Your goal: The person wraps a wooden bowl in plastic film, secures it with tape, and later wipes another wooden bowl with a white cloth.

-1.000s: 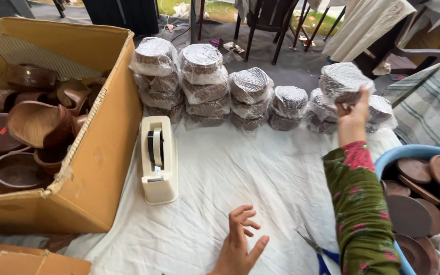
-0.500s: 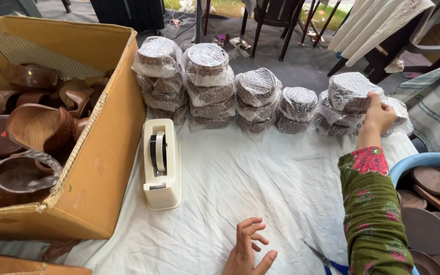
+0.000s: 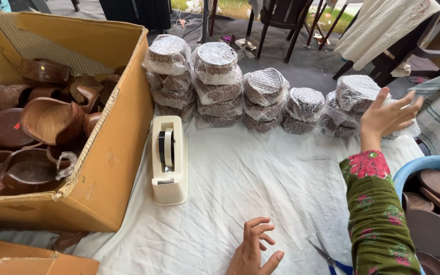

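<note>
While the right hand [image 3: 387,115] hangs spread, fingers apart and gripping nothing, it sits just in front of the top wrapped bundle [image 3: 356,93] on the rightmost stack of plastic-wrapped brown discs, at the far edge of the white sheet [image 3: 250,178]. Left hand [image 3: 254,252] rests loose on the sheet at the near edge, fingers curled apart, blue-handled scissors [image 3: 332,257] just to its right. Cream tape dispenser [image 3: 169,159] stands beside the cardboard box [image 3: 103,168] of wooden bowls; blue tub [image 3: 421,165] of wooden lids at right.
</note>
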